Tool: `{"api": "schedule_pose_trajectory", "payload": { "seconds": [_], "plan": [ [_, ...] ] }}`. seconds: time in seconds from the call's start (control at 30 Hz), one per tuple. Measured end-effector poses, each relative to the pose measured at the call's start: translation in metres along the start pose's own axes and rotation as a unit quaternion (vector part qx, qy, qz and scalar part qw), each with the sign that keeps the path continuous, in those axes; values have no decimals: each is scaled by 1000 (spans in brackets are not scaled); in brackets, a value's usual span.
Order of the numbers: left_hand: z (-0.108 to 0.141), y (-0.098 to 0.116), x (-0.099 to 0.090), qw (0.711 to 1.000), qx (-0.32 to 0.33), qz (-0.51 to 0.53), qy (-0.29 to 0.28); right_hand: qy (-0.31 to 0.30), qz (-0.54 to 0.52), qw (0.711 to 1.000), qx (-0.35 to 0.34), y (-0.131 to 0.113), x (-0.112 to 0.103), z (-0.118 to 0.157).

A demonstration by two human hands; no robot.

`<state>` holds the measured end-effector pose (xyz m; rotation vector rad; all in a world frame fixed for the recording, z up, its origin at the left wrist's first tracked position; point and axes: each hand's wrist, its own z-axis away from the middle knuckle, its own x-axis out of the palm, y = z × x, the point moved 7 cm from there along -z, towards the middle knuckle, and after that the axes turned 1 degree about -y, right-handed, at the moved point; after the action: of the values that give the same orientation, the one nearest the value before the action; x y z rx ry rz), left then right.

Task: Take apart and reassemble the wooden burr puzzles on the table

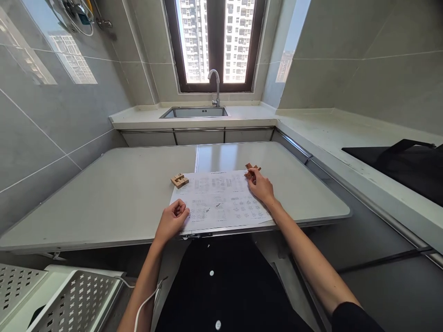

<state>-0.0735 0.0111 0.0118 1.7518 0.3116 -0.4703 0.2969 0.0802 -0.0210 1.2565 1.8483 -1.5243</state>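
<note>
A printed sheet of paper (204, 221) with rows of small diagrams and a few handwritten marks lies near the front edge of the white table (138, 184). At its top right corner, my right hand (261, 186) has its fingers closed on a small brown wooden puzzle piece (248, 166); the fingertips hide part of it. My left hand (173, 217) is curled into a loose fist at the sheet's left edge, with nothing visible in it. A block of interlocked light wooden pieces (180, 180) sits at the top left corner of the paper, beyond my left hand.
Behind the table is a counter with a sink (194, 112) and a tall faucet (217, 87) under a window. A black bag (398, 161) lies on the right counter. White perforated panels (79, 295) stand low at the left, near a white cable (141, 309).
</note>
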Motion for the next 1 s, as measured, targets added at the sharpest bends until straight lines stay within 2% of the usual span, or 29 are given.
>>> {"api": "schedule_pose_trajectory", "payload": {
  "seconds": [0.17, 0.4, 1.0],
  "plan": [
    [2, 5, 0, 1000, 3, 4, 0, -5, 2, 1000, -7, -1, 0, 2],
    [2, 1, 1, 1000, -6, 8, -5, -12, 5, 1000, -17, -4, 1, 3],
    [3, 3, 1, 1000, -5, 10, 1, -28, 18, 999, -1, -7, 4, 5]
  ]
}}
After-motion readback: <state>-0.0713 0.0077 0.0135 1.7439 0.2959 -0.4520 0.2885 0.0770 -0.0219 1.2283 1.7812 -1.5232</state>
